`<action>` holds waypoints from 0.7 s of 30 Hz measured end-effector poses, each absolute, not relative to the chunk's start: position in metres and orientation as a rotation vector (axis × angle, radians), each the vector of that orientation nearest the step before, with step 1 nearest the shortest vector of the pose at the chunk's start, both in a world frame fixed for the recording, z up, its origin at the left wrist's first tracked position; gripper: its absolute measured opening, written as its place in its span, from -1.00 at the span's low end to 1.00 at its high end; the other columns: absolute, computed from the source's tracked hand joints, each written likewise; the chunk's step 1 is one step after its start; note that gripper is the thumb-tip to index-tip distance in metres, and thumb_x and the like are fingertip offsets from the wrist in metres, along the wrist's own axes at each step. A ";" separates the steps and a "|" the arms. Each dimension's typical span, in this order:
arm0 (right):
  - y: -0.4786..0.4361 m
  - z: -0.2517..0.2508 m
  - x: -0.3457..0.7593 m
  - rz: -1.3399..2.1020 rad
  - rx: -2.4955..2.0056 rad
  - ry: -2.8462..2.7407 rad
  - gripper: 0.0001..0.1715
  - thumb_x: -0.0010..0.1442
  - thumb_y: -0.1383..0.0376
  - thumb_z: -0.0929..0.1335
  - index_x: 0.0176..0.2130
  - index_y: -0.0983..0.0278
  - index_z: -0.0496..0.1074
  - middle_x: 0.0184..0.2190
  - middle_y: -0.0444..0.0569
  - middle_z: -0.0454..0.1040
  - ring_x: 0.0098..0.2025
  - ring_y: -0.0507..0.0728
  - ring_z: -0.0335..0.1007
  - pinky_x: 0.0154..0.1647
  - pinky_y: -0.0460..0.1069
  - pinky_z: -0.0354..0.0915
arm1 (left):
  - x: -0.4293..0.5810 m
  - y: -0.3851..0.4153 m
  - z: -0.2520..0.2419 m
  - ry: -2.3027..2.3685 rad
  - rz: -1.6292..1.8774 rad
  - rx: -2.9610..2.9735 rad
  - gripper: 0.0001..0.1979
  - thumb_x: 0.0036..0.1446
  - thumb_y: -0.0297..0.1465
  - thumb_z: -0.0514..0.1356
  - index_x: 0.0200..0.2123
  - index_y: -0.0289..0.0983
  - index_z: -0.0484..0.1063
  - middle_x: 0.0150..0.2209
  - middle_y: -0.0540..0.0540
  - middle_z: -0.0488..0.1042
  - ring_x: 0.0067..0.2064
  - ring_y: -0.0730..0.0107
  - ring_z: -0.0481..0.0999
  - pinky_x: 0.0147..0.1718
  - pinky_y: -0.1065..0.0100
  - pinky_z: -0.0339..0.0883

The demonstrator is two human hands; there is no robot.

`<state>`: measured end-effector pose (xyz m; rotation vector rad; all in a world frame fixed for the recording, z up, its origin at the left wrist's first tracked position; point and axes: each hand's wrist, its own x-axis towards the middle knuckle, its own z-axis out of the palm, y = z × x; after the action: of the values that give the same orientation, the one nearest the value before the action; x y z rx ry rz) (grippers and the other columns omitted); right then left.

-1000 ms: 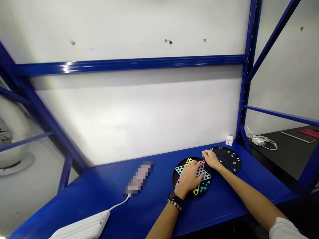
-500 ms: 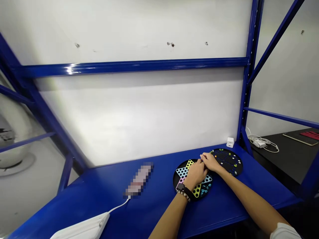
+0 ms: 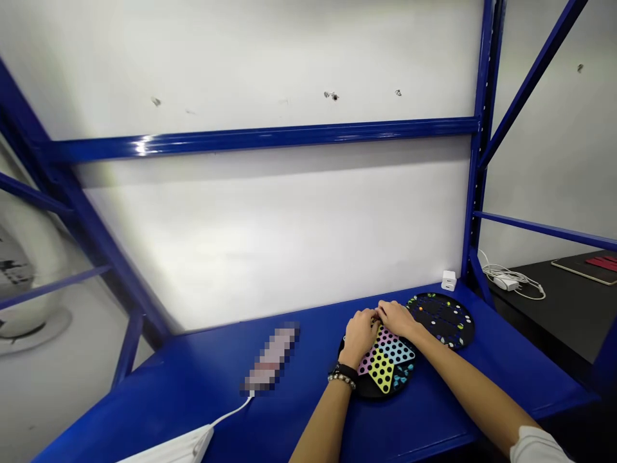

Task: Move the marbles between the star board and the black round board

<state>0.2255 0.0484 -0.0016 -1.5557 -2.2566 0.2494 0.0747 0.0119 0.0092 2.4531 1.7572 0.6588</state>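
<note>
A round black game board (image 3: 385, 366) with a coloured star of peg holes lies on the blue shelf (image 3: 299, 411). My left hand (image 3: 359, 335) rests on the board's far left part, fingers curled, a watch and bead bracelet on the wrist. My right hand (image 3: 396, 318) sits at the board's far edge, fingertips touching those of the left hand. Whether either hand pinches a small piece is hidden. A second round black tray (image 3: 441, 318) with scattered coloured pieces lies just right of the board.
A blurred pink object (image 3: 270, 357) lies left of the board, with a white cable to a white device (image 3: 183, 447) at the near left. A white charger (image 3: 448, 281) stands by the blue upright. A black table (image 3: 554, 296) with cables is at right.
My left hand slid from the board's middle to its far left part, uncovering the star. My right hand moved left from the black tray to meet it. The view has tilted down slightly.
</note>
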 end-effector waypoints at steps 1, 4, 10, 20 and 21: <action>0.049 -0.001 0.220 0.208 -1.583 -2.297 -0.64 0.39 0.19 0.10 -0.21 0.24 0.38 -0.28 0.08 0.51 -0.27 0.19 0.43 -0.32 -0.03 0.09 | 0.074 0.012 0.008 1.774 0.663 2.447 -0.82 0.24 -0.42 0.07 -0.23 -0.22 0.48 -0.21 -0.11 0.53 -0.15 0.23 0.47 -0.22 0.30 0.28; 0.050 -0.001 0.211 0.124 -1.613 -2.374 -0.62 0.41 0.21 0.06 -0.13 0.25 0.36 -0.24 0.12 0.53 -0.24 0.21 0.47 -0.30 -0.01 0.13 | 0.070 0.015 0.005 1.692 0.717 2.414 -0.76 0.25 -0.44 0.04 -0.31 -0.23 0.52 -0.26 -0.11 0.54 -0.21 0.26 0.48 -0.21 0.29 0.30; 0.047 -0.002 0.216 0.067 -1.624 -2.391 -0.68 0.41 0.22 0.09 -0.09 0.24 0.34 -0.21 0.07 0.54 -0.19 0.20 0.49 -0.26 -0.03 0.16 | 0.063 0.024 -0.005 1.500 0.969 2.227 -0.85 0.14 -0.44 0.15 -0.26 -0.22 0.51 -0.22 -0.11 0.49 -0.25 0.31 0.51 -0.24 0.30 0.39; 0.045 -0.001 0.217 0.077 -1.563 -2.419 -0.77 0.37 0.20 0.19 -0.13 0.20 0.37 -0.19 0.01 0.52 -0.19 0.16 0.45 -0.27 -0.04 0.15 | 0.060 0.020 -0.008 1.467 1.183 2.212 -0.89 0.17 -0.40 0.12 -0.28 -0.19 0.45 -0.28 -0.06 0.43 -0.23 0.29 0.48 -0.21 0.23 0.44; 0.045 -0.002 0.217 0.078 -1.562 -2.415 -0.78 0.37 0.20 0.19 -0.12 0.20 0.36 -0.19 0.01 0.52 -0.20 0.16 0.45 -0.28 -0.04 0.15 | 0.060 0.019 -0.008 1.463 1.181 2.216 -0.89 0.17 -0.40 0.11 -0.28 -0.19 0.45 -0.28 -0.06 0.43 -0.23 0.29 0.48 -0.21 0.22 0.44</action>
<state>0.2171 0.0455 -0.0020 -1.5621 -2.4154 0.0784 0.0603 0.0194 -0.0078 2.2161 1.4629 1.1813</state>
